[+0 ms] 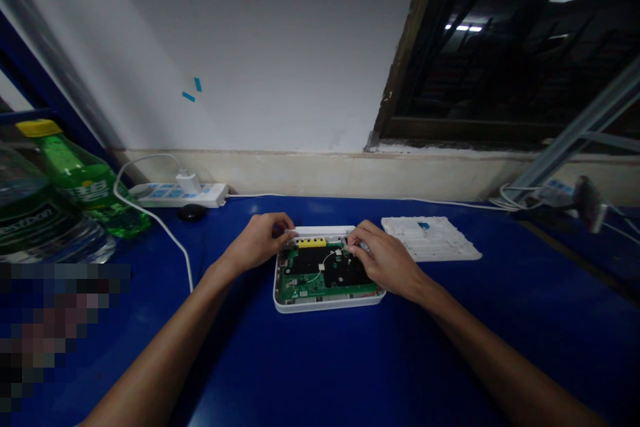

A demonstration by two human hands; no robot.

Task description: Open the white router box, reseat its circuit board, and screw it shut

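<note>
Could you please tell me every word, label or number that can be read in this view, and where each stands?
"estdon" (partly hidden, uncertain): dark green label on the clear plastic water bottle.
White characters on the green plastic bottle: too blurred to read.
Markings on the green circuit board: too small to read.

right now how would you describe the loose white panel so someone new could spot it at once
On the blue table, find the open white case holding a green circuit board. Just past the right hand lies a flat white ribbed panel. Unlike the case, it holds no board, only a small blue patch.
</note>
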